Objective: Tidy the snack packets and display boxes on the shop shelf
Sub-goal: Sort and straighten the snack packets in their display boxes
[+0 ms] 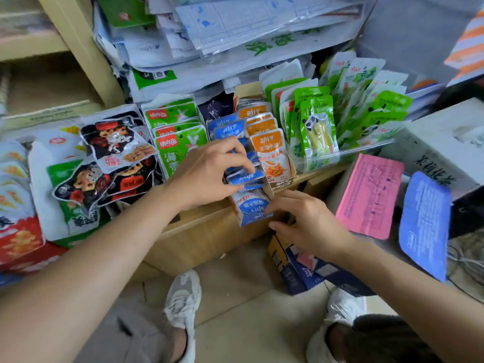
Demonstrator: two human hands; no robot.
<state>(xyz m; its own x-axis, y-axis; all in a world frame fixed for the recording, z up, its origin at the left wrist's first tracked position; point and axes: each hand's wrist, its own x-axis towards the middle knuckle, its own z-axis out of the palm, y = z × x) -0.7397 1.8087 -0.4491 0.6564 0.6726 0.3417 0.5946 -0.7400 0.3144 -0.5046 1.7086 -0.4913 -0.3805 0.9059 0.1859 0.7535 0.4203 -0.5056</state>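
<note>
A narrow cardboard display box (281, 183) on the wooden shelf (209, 231) holds a row of blue snack packets (229, 128) beside a row of orange snack packets (271, 151). My left hand (207, 171) pinches a bunch of the blue packets in the middle of that row. My right hand (303, 221) rests with spread fingers against the box's near corner, touching the front blue packet (252, 204). Green rabbit packets (178, 141) stand to the left, and green panda packets (317, 127) fill a clear box to the right.
Black cartoon packets (112, 163) and red packets (21, 239) lie loose at the left. A pink booklet (370, 195) and a blue pad (424, 224) lean at the right. A flattened blue carton (301, 271) lies on the floor by my shoes. Papers are stacked behind.
</note>
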